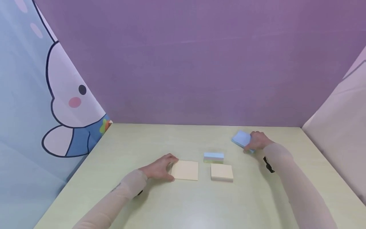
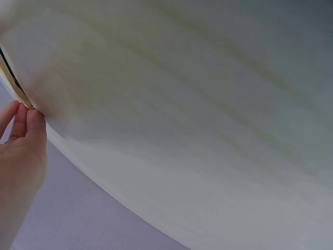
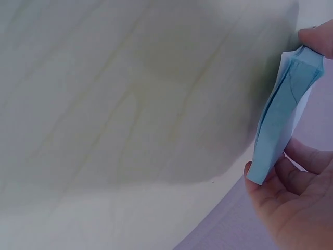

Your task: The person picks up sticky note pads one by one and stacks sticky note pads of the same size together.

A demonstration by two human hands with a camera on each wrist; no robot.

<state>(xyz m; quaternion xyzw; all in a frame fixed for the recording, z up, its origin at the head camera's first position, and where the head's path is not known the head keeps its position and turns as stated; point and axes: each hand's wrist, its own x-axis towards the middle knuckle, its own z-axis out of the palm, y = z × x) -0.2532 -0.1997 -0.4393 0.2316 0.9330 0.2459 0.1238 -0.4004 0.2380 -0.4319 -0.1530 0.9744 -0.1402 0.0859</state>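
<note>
My left hand grips a flat, square, cream-coloured sticky note pad by its left side, thumb at the near corner and fingers at the far one. In the left wrist view, only a sliver of that pad shows at the fingertips. Farther back on the right, my right hand holds a blue sticky note pad between thumb and fingers. The right wrist view shows this pad's thick light-blue edge, slightly bent, with gaps between some sheets.
Between the hands, a thicker cream note pad lies on the pale table. Just behind it is a small block with blue, lilac and yellowish-green layers. A purple backdrop rises at the table's far edge, with a patterned cloth on the left.
</note>
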